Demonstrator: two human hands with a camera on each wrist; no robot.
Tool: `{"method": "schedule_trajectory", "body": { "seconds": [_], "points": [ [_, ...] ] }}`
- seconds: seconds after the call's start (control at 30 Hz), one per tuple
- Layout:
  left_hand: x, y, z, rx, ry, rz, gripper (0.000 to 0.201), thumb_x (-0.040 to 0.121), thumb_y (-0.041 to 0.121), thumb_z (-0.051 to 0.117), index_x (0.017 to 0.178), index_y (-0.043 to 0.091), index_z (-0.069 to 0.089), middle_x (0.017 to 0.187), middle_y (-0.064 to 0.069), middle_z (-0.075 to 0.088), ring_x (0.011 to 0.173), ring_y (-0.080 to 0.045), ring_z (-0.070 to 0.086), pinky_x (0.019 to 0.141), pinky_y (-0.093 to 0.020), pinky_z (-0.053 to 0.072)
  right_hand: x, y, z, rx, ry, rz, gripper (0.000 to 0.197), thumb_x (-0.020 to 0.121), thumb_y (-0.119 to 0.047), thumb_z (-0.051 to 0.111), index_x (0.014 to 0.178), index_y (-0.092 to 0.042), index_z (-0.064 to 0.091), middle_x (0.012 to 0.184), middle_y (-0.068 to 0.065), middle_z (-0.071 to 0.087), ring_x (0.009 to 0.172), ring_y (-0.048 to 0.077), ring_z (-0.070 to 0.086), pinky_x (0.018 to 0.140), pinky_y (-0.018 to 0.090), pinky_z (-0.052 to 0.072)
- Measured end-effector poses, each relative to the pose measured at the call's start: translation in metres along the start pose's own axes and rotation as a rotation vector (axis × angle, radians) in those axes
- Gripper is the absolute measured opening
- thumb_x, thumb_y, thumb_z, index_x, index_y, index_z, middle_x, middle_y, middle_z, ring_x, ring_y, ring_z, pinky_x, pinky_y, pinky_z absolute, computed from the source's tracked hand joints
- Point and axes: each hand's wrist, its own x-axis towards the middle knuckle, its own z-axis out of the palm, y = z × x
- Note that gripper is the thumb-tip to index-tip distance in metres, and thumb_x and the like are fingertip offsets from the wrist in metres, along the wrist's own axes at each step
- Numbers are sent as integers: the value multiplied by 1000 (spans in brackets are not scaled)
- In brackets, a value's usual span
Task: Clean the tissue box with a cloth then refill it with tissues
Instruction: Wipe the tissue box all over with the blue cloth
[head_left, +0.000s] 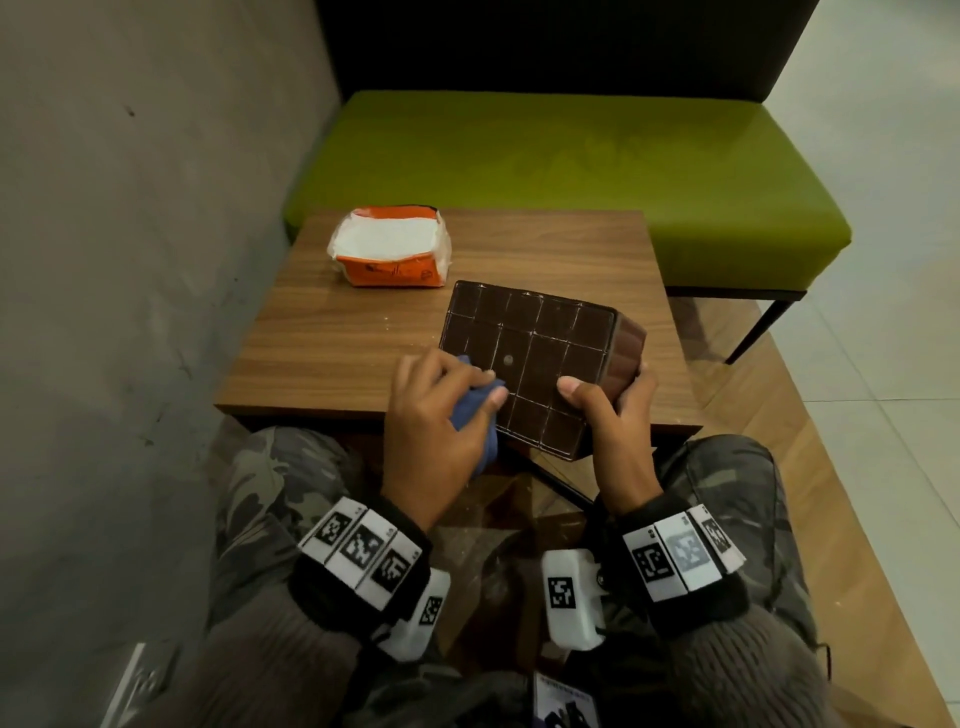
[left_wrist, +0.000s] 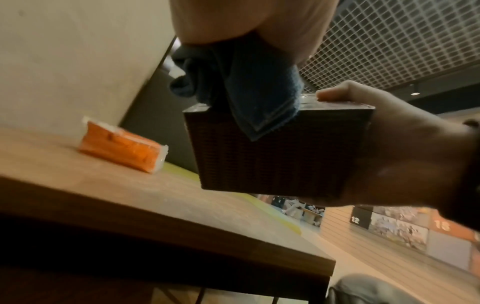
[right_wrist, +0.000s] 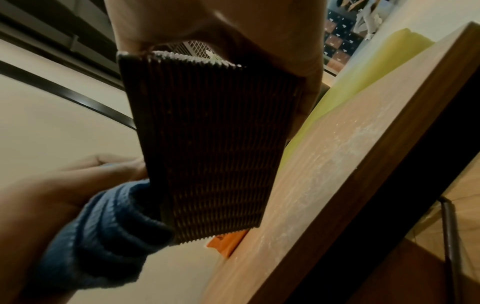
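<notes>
A dark brown ribbed tissue box (head_left: 530, 358) is held tilted above the near edge of the wooden table (head_left: 322, 332), its gridded face turned up toward me. My right hand (head_left: 618, 415) grips its near right corner, thumb on the gridded face. My left hand (head_left: 431, 415) holds a bunched blue cloth (head_left: 475, 410) against the box's left side. The left wrist view shows the cloth (left_wrist: 249, 90) draped over the box's (left_wrist: 275, 152) upper edge. In the right wrist view the cloth (right_wrist: 103, 232) sits beside the box (right_wrist: 210, 144). An opened orange pack of white tissues (head_left: 389, 247) lies at the table's far left.
A green bench seat (head_left: 571, 156) stands behind the table, with a grey wall (head_left: 130, 234) on the left. My knees in camouflage trousers (head_left: 270, 478) are under the table's near edge. White specks of dust lie on the tabletop (right_wrist: 345, 148).
</notes>
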Motion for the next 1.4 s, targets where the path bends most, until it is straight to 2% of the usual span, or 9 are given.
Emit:
{"method": "schedule_trajectory", "body": {
  "seconds": [0.13, 0.23, 0.43, 0.63, 0.77, 0.97, 1.07, 1.17, 1.4],
  "points": [
    [15, -12, 0, -15, 132, -168, 12, 80, 23, 70, 83, 12, 67, 88, 4, 54, 92, -11, 43, 78, -6, 29, -4, 6, 3, -11, -6, 8, 99, 52, -46, 71, 136, -22, 24, 120, 2, 52, 106, 14, 60, 78, 27, 56],
    [2, 1, 2, -7, 119, -83, 11, 80, 24, 67, 84, 13, 67, 88, 7, 52, 93, -10, 42, 83, -6, 29, -4, 6, 2, 44, -2, 15, 103, 51, -44, 71, 138, -17, 24, 119, 2, 53, 100, 8, 61, 69, 18, 54],
    [9, -16, 0, 8, 114, -204, 10, 80, 21, 69, 85, 13, 67, 89, 8, 49, 93, -19, 46, 77, -10, 28, -9, 11, 2, 23, -10, 6, 99, 51, -42, 71, 137, -23, 25, 118, 2, 55, 98, 8, 63, 70, 19, 54],
    [-18, -1, 4, -22, 20, 80, 16, 81, 27, 63, 91, 15, 67, 92, 10, 47, 95, -6, 39, 81, -12, 33, -5, 9, 0, 93, -21, 45, 103, 50, -42, 70, 139, -19, 23, 116, 3, 54, 96, 12, 64, 66, 19, 54],
    [9, -24, 2, -13, 216, -209, 19, 81, 27, 66, 94, 13, 67, 94, 4, 49, 96, -10, 39, 76, -24, 38, -5, 9, -1, 114, -2, 30, 96, 51, -43, 68, 134, -17, 26, 109, -2, 54, 84, 0, 67, 65, 18, 54],
    [-17, 20, 12, -33, -43, 245, 32, 83, 38, 62, 109, 19, 59, 109, 1, 46, 105, -13, 41, 94, -10, 30, 1, 6, 3, 75, -10, 37, 94, 51, -44, 68, 133, -18, 30, 111, -1, 57, 92, 8, 65, 69, 20, 53],
    [19, 4, 4, -115, 61, -85, 48, 80, 44, 62, 120, 20, 50, 120, -5, 48, 114, -14, 43, 92, -10, 33, -3, 7, -4, 40, -67, 4, 95, 54, -43, 71, 135, -20, 26, 115, -1, 56, 96, 6, 65, 72, 21, 54],
    [50, -16, -5, -235, 229, -344, 55, 78, 44, 68, 119, 12, 48, 119, -8, 53, 110, -19, 52, 94, -33, 46, -10, 9, -4, -6, -94, -31, 93, 56, -43, 71, 136, -22, 27, 116, -3, 57, 98, 3, 64, 74, 19, 54],
    [17, -3, -8, -141, -235, 178, 64, 86, 34, 59, 140, 13, 34, 146, -5, 35, 136, -15, 33, 113, -33, 30, 3, 3, -5, 11, -54, -21, 93, 56, -49, 67, 135, -17, 30, 114, -1, 57, 97, 10, 65, 69, 20, 54]
  ]
}}
